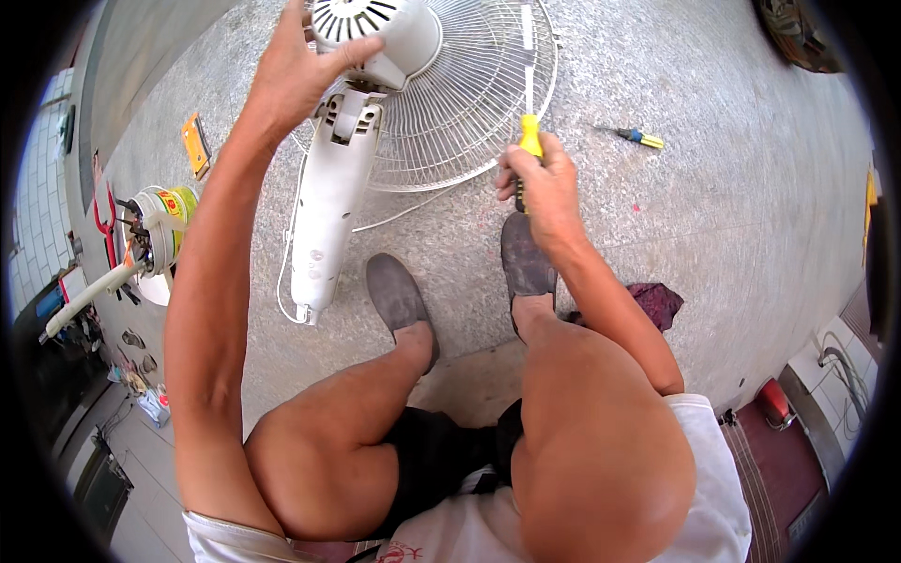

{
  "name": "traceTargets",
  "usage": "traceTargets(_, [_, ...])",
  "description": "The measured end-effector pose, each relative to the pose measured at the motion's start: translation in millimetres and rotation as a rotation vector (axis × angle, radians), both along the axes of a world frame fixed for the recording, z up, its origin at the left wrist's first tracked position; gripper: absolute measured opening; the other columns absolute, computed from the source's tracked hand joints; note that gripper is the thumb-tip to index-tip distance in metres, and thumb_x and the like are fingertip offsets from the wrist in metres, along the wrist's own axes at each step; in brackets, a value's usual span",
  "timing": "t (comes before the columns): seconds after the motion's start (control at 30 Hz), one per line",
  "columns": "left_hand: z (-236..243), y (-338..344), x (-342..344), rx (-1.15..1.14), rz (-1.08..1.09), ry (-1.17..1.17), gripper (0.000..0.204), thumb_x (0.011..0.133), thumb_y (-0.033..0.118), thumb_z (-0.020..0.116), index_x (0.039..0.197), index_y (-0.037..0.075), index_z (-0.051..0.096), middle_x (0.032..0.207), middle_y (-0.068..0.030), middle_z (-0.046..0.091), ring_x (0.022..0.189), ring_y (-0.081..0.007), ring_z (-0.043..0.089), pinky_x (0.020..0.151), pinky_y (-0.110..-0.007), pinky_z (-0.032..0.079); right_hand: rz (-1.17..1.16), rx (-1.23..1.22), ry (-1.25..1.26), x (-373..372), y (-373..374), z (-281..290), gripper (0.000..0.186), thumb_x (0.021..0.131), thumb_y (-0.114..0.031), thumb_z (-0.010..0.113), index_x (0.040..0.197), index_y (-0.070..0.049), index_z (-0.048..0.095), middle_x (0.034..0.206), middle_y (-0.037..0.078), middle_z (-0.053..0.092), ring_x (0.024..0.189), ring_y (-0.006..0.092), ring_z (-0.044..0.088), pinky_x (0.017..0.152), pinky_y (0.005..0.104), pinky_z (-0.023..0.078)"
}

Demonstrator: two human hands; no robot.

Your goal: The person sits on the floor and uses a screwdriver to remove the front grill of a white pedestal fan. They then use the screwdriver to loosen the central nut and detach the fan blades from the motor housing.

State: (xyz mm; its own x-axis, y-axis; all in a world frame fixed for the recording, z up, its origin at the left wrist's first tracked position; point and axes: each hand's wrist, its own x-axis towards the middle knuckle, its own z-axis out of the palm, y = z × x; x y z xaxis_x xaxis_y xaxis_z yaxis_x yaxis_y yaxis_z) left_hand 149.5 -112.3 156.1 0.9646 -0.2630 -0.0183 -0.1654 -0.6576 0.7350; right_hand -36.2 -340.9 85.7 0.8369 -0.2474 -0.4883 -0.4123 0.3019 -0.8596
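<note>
A white electric fan lies with its round wire guard (469,103) against the floor and its motor housing (413,42) facing up. Its white post (333,206) stretches back toward my feet. My left hand (305,70) grips the motor housing beside the neck joint, thumb laid across it and some fingertips cut off by the top edge. In my right hand (544,183) is a screwdriver (529,139) with a yellow and black handle. Its long pale shaft points away from me, over the right rim of the guard; I cannot tell whether its tip touches anything.
A smaller screwdriver (638,138) with a blue and yellow handle lies on the right. An orange flat tool (196,145) and a tool bucket (183,202) are at left. Near my right shoe is a dark red cloth (657,305). A white cord (399,214) trails by the post.
</note>
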Motion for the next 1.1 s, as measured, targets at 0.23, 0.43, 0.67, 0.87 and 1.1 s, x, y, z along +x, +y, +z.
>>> traceTargets(0.23, [-25.3,33.5,-44.1,0.089,0.060,0.244,0.123,0.069,0.061,0.087,0.155,-0.006,0.031,0.143,-0.0338,0.052,0.135,-0.0413,0.052,0.114,-0.049,0.041,-0.015,-0.162,-0.035,33.1,-24.5,9.2,0.015,0.095,-0.014,0.069,0.095,-0.005,0.057,0.076,0.006,0.065,0.064,0.0101,0.062,0.055,0.0239,0.050])
traceTargets(0.43, [-23.7,48.3,-72.3,0.088,0.076,0.499,0.094,0.069,0.061,0.085,0.131,-0.004,0.058,0.115,-0.0222,0.070,0.107,-0.0325,0.069,0.094,-0.041,0.054,0.047,-0.420,-0.069,85.6,-27.9,44.6,0.019,0.093,-0.020,0.073,0.092,-0.005,0.060,0.071,0.003,0.063,0.060,0.0088,0.059,0.053,0.0232,0.048])
traceTargets(0.67, [-42.7,60.6,-59.3,-0.168,0.074,0.710,0.087,0.061,0.051,0.087,0.123,-0.005,0.062,0.100,-0.0219,0.073,0.077,-0.0253,0.074,0.064,-0.038,0.062,0.385,-0.591,-0.173,176.7,2.6,98.6,0.051,0.090,-0.047,0.075,0.106,0.002,0.067,0.070,0.004,0.062,0.056,0.0087,0.058,0.048,0.0236,0.045])
traceTargets(0.87, [-37.3,47.2,-65.9,-0.219,0.062,0.573,0.074,0.069,0.049,0.082,0.117,-0.006,0.066,0.095,-0.0191,0.074,0.074,-0.0233,0.074,0.065,-0.033,0.059,0.453,-0.512,-0.046,200.7,16.4,87.3,0.067,0.090,-0.059,0.072,0.114,0.003,0.067,0.078,0.008,0.064,0.060,0.0108,0.059,0.049,0.0237,0.047])
traceTargets(1.1, [-9.2,40.7,-86.8,0.005,0.079,0.351,0.068,0.068,0.049,0.084,0.107,-0.004,0.068,0.094,-0.0206,0.073,0.083,-0.0303,0.072,0.077,-0.041,0.056,0.156,-0.469,0.027,181.2,-47.1,49.9,0.058,0.091,-0.040,0.076,0.118,0.009,0.061,0.104,0.014,0.066,0.073,0.0181,0.065,0.054,0.0307,0.054])
